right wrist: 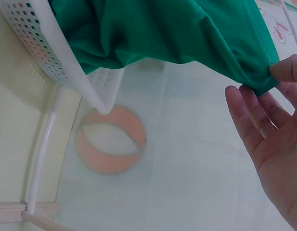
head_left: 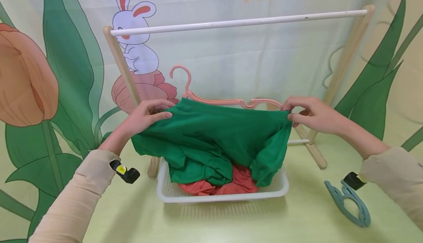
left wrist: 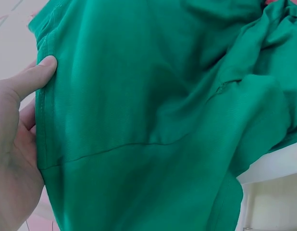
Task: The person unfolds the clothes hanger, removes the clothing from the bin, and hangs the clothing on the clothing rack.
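Two pinch grips on green cloth (head_left: 228,133): upper left edge in left hand (head_left: 144,116), upper right corner in right hand (head_left: 314,115). Hanging over white basket (head_left: 224,198), lower folds down on red cloth (head_left: 238,187). Just behind top edge, pink hanger (head_left: 218,102); cannot tell if inside. To do well, likely: pull edge taut and level, seat hanger ends evenly, smooth bunched folds, don't snag red cloth underneath.

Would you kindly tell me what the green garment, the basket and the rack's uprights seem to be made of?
Green garment: matte fabric, possibly cotton; soft folds, stitched seams. 
Basket: probably plastic, smooth white; regular perforations. 
Uprights: seemingly wood, pale finish; faint grain.
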### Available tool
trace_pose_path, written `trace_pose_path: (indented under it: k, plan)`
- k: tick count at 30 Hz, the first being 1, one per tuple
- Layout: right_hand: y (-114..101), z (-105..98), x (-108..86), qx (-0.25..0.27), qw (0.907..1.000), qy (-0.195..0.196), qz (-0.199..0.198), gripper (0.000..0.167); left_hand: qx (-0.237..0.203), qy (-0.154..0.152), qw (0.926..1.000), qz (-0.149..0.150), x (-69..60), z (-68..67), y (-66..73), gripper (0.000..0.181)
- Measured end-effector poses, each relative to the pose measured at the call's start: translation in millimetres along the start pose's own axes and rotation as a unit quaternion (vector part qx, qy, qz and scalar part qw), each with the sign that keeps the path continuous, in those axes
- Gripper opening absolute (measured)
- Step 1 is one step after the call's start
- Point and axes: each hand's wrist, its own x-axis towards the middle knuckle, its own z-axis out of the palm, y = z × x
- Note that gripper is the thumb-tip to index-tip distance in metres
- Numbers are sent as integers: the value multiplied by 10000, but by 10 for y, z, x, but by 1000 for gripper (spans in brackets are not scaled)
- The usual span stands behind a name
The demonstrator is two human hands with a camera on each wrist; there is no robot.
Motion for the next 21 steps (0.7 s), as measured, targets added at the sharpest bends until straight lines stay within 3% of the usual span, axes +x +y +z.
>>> trace_pose_path:
  k: [16, 21]
  plan:
    - [-54, -111, 73, -481, 9964, 126, -690, 19, 169, -218, 9995, -132, 13, 6, 60, 34]
    - [-89, -116, 116, -467, 9960, 148, -750, 19, 159, -226, 9996, -13, 36, 15, 78, 34]
